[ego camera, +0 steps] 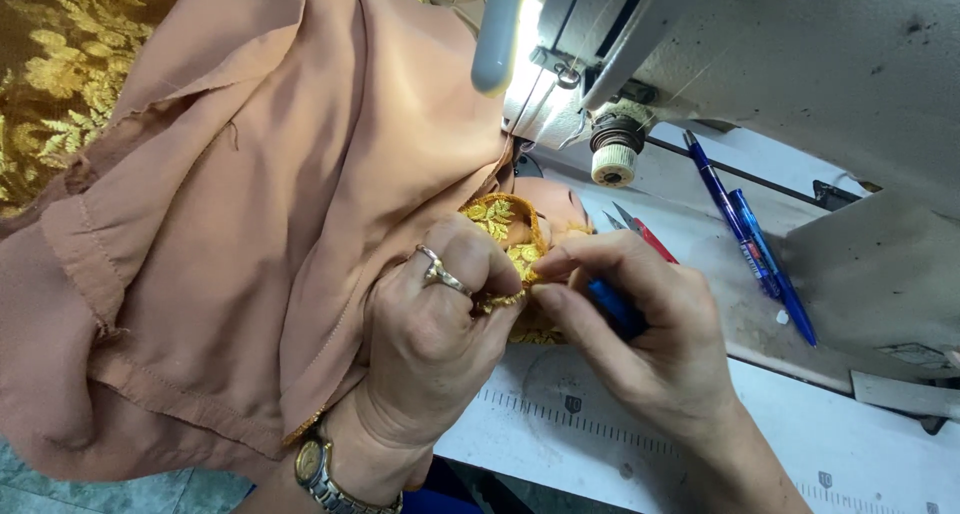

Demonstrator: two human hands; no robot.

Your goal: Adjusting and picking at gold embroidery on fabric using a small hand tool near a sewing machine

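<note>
1. Two hands meet just in front of the sewing machine [760, 64], both busy on the same small bit of gold embroidered trim [505, 224].
2. Your left hand [430, 334] is closed, fingers curled and pressed together, pinching the trim against the peach-brown fabric [260, 194]. There's a ring [440, 271] on one finger and a metal wristwatch [320, 469] at the wrist.
3. Your right hand [650, 324] is closed as well, thumb and forefinger pinched at the trim's edge, touching the left fingertips. A blue tool [615, 307] is tucked inside the grip; only a short blue part shows, so you cannot tell what kind of tool it is.
4. That trim sits between both hands, just below the machine's needle area, curling up over the left forefinger.
5. The fabric spills away to the left in big folds, with a hemmed edge hanging down, and covers most of that side. A darker cloth with gold leaf embroidery [60, 84] peeks out at the top left corner.
6. On the pale surface [600, 434] beside the machine, two blue pens [750, 239] lie side by side at a slant, well apart from your right hand.
7. A pair of red-handled snips [640, 232] rests just behind your right fingers.
8. A ruled scale [590, 424] runs along the surface under your right wrist.
9. The machine's lamp glares brightly above the trim.
</note>
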